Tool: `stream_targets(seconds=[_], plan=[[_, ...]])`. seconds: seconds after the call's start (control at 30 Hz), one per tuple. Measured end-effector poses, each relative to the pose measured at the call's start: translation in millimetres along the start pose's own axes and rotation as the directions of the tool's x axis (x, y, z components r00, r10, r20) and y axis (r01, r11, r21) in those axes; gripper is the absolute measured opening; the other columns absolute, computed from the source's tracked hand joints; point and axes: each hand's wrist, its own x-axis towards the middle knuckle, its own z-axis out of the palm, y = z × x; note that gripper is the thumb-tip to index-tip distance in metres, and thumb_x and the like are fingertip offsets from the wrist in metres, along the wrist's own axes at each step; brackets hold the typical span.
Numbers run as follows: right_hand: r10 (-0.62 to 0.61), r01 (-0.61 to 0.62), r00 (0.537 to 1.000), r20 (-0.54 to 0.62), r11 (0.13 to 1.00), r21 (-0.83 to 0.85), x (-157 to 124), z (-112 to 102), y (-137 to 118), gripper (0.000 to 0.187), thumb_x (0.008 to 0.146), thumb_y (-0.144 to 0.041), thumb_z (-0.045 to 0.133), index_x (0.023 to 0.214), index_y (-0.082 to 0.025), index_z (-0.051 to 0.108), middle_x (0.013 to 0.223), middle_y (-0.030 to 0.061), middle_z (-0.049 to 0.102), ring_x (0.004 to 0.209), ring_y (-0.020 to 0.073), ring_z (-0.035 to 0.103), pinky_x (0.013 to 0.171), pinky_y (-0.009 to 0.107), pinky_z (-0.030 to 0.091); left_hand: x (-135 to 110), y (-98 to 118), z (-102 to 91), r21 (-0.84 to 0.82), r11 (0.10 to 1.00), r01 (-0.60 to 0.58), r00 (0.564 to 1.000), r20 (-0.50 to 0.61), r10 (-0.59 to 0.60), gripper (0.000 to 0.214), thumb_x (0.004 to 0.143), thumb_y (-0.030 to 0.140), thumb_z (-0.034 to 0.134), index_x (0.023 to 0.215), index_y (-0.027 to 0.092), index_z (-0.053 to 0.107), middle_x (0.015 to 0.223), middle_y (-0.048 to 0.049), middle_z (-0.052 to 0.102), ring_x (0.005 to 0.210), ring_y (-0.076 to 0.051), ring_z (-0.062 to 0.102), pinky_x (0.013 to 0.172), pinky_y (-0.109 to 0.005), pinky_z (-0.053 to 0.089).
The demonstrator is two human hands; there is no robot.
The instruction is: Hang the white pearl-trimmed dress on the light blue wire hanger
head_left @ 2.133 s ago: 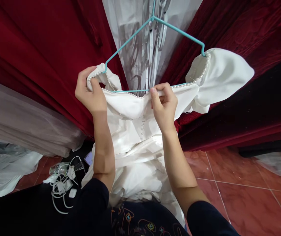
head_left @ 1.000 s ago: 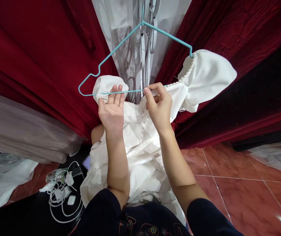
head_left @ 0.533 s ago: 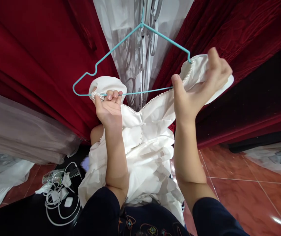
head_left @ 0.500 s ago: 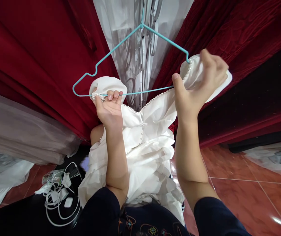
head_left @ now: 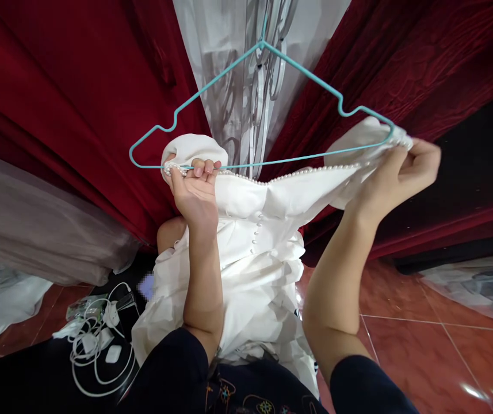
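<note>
A white dress (head_left: 246,236) with pearl trim along its neckline and a short row of buttons hangs down over my lap. Behind the neckline is a light-blue wire hanger (head_left: 306,72). My left hand (head_left: 197,195) is closed on the dress's left pearl-edged sleeve, with its fingers over the hanger's bottom bar. At the hanger's right end, my right hand (head_left: 395,178) pinches the pearl edge of the other sleeve, stretching the neckline sideways. The right end of the hanger lies against that sleeve; whether it passes inside cannot be made out.
White cables with a charger (head_left: 95,345) lie on a black surface at lower left. Red curtains (head_left: 112,103) hang on both sides, with white metal scrollwork (head_left: 258,109) between them. Sheer fabric hangs at left, and red floor tiles (head_left: 440,356) show at right.
My right hand has moved right and down, drawing the right sleeve outward to the hanger's end. The neckline is straighter, and the hanger's right end now shows. My left hand keeps its hold.
</note>
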Motion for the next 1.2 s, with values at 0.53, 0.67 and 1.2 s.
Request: stream_targets(seconds=[0.53, 0.67, 1.2], plan=[[0.012, -0.014, 1.000, 0.008, 0.987, 0.158, -49.1, 78.5, -1.1, 0.041, 0.107, -0.057, 0.054, 0.100, -0.020, 0.071, 0.089, 0.0014, 0.069, 0.083, 0.0129, 0.067, 0.078, 0.029, 0.055, 1.6, -2.0, -9.6, 0.139, 0.990, 0.008, 1.000, 0.000, -0.008, 0.026, 0.113, 0.051, 0.045, 0.124, 0.027, 0.047, 0.086, -0.0003, 0.063, 0.086, -0.016, 0.074, 0.102, -0.034, 0.060], [-0.034, 0.032, 0.999, 0.011, 0.992, 0.125, -40.2, 65.3, 10.3, 0.042, 0.106, -0.059, 0.055, 0.097, -0.021, 0.069, 0.085, 0.0000, 0.064, 0.077, 0.0120, 0.061, 0.075, 0.030, 0.049, -2.0, -1.3, -34.3, 0.397, 0.910, 0.120, 0.993, -0.048, -0.110, 0.038, 0.108, 0.056, 0.050, 0.127, 0.023, 0.053, 0.103, -0.0102, 0.080, 0.093, -0.022, 0.081, 0.072, -0.026, 0.062], [-0.030, 0.029, 0.999, 0.023, 0.998, 0.064, -47.3, 59.1, 7.4, 0.038, 0.106, -0.055, 0.056, 0.101, -0.021, 0.071, 0.083, 0.0000, 0.065, 0.070, 0.0107, 0.054, 0.068, 0.029, 0.042, 93.2, 90.3, -39.1, 0.759, 0.429, -0.490, 0.806, 0.206, 0.556, 0.045, 0.094, -0.001, 0.063, 0.059, 0.018, 0.042, 0.063, 0.0031, 0.027, 0.062, -0.008, 0.035, 0.062, -0.028, 0.029]])
